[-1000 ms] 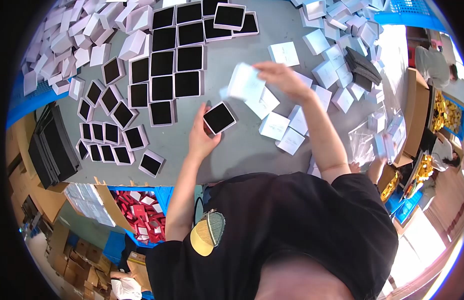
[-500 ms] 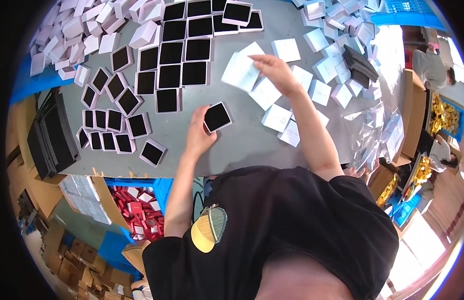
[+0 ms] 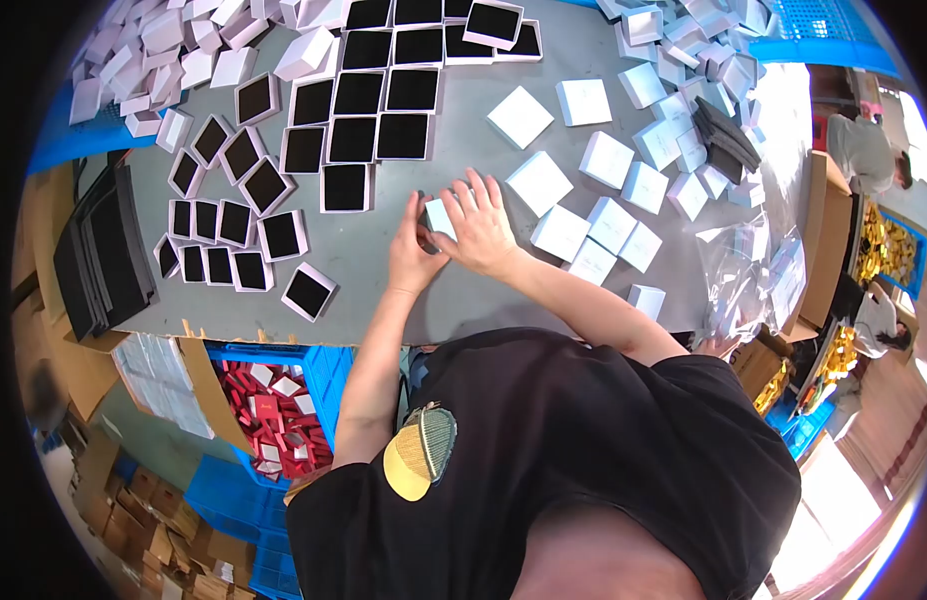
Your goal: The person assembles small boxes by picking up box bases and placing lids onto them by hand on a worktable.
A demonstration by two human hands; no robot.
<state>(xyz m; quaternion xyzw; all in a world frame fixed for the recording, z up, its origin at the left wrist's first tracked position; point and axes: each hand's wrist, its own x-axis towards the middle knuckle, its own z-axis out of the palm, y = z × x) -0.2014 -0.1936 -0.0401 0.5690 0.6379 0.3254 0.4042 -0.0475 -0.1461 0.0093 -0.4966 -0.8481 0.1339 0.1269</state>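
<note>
Stack of flat black sheets: lies at the left end of the flat grey table, edges close together, maybe to take less room
Heap of small white card boxes: piled loosely at the top left, many tipped, as if neat order does not matter there
Small red boxes: sit in a blue plastic crate below the table; its walls likely stop them sliding away
White square trays with black pads: face up, many in tight rows, some loose and turned; rows seem to save room
Left hand: grips the side of the small white square box, likely to keep it steady
Where the box is: between both hands, below the tray rows; I cannot tell if it touches the table
Right hand: lies over the box, fingers straight and spread, not clenched, maybe to press evenly
White square boxes with thin writing: lie right of that hand, writing up, seemingly for easy reach
Dark grey pads: rest stacked on pale boxes
Clear crinkly plastic bag: at the table's right end
</note>
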